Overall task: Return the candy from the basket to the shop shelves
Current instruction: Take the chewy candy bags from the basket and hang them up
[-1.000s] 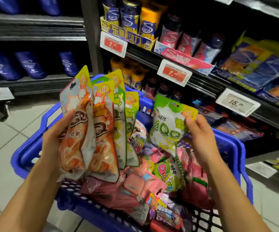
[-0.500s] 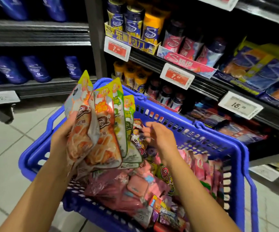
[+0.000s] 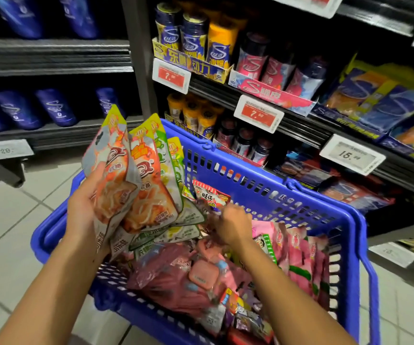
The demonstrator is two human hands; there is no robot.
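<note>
Here, left hand [image 3: 82, 210] gripping fanned candy bags [image 3: 136, 185], right hand [image 3: 233, 224] blurred, grip unclear, in basket [image 3: 300, 207].

Left hand [image 3: 84, 207] gripping fan of candy bags [image 3: 136, 185], orange and green, standing upright left of centre frame, above near-left corner of blue basket [image 3: 300, 202]. Right hand [image 3: 233, 225] reaching down into basket at centre frame, blurred, fingers among packets; grip unclear. Pink packets [image 3: 298, 247] lying heaped inside basket, lower centre and right. Shelves [image 3: 300, 125] running across upper right, carrying tubs and price tags [image 3: 258, 113]. Blue packs sitting on dark shelving, upper left.
</note>
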